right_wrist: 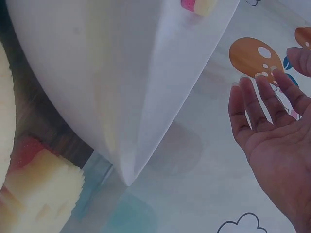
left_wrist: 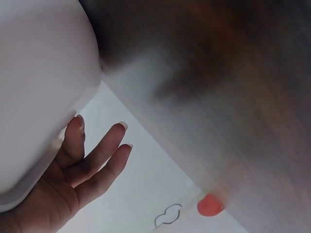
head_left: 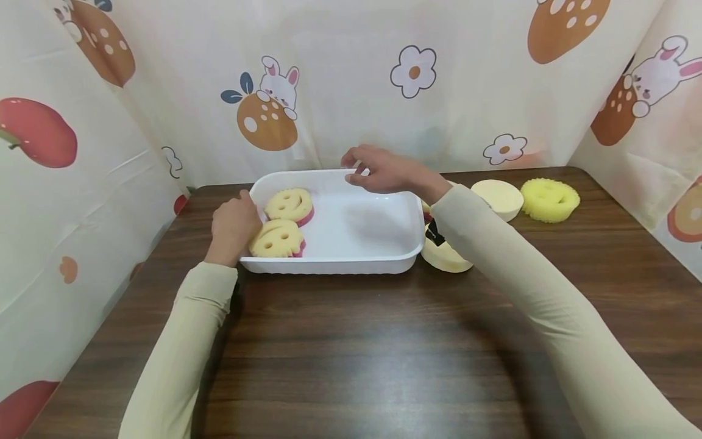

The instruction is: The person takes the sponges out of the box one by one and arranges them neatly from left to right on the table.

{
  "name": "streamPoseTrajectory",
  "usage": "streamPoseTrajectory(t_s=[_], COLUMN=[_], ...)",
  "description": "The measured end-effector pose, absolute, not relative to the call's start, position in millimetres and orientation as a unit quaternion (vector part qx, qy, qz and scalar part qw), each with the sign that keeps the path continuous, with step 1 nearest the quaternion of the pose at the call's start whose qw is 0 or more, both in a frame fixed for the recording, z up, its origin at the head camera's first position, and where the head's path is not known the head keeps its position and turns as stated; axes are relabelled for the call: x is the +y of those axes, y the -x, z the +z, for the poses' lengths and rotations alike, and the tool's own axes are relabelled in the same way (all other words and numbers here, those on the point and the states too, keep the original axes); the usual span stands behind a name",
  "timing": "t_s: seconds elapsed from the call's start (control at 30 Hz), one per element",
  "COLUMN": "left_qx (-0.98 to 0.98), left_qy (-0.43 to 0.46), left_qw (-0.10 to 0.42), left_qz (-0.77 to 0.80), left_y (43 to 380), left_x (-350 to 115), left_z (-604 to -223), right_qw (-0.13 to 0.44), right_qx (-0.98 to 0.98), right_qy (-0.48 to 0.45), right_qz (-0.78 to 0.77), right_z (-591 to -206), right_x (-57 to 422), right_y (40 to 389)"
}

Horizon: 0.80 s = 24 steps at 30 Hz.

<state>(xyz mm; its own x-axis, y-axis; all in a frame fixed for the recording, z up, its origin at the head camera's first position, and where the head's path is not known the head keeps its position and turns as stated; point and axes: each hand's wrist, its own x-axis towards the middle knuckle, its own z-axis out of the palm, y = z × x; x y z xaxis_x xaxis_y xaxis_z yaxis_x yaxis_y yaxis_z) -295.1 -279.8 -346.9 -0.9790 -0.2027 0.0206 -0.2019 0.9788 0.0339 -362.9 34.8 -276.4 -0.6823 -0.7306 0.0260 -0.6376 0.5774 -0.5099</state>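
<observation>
A white tray [head_left: 356, 266] sits toward the back of the table. Two round smiley-face sponges, cream with pink undersides, lie against its left end: one behind [head_left: 289, 205], one in front [head_left: 276, 239]. My left hand [head_left: 234, 225] grips the tray's left rim; in the left wrist view one finger presses the outer wall while others extend past it, and the thumb is hidden. My right hand [head_left: 384, 171] hovers over the tray's back edge, holding nothing, its fingers spread and loosely bent. In the right wrist view its palm [right_wrist: 277, 131] shows bare.
Right of the tray stand a plain cream round sponge [head_left: 499, 199], a bright yellow smiley sponge [head_left: 551, 200] and another cream one [head_left: 446, 258] beside the tray's front corner. A pink-and-cream sponge [right_wrist: 46, 187] is mostly covered by my right sleeve in the head view. Printed curtain [head_left: 351, 91] hangs behind.
</observation>
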Motion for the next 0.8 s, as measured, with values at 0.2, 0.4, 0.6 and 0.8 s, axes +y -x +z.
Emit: streamPoseTrajectory(t_s=[0.2, 0.4, 0.6, 0.8], left_qx=[-0.995, -0.995, -0.995, -0.995], left_qy=[-0.097, -0.093, -0.094, -0.095], left_qw=[0.011, 0.02, 0.023, 0.02], left_qz=[-0.013, -0.014, -0.016, -0.017], left_y=[293.5, 293.5, 294.0, 294.0], left_x=[-279.3, -279.9, -279.8, -280.1], left_z=[-345.7, -346.7, -347.3, -347.0], right_qw=[0.094, 0.086, 0.084, 0.086], right_qx=[0.882, 0.879, 0.879, 0.88], right_qy=[0.389, 0.396, 0.399, 0.399], right_qz=[-0.25, -0.25, -0.247, -0.243], right_z=[-275.7, -272.5, -270.0, -269.0], right_x=[31.8, 30.0, 26.0, 18.7], right_y=[364.4, 365.6, 365.0, 364.9])
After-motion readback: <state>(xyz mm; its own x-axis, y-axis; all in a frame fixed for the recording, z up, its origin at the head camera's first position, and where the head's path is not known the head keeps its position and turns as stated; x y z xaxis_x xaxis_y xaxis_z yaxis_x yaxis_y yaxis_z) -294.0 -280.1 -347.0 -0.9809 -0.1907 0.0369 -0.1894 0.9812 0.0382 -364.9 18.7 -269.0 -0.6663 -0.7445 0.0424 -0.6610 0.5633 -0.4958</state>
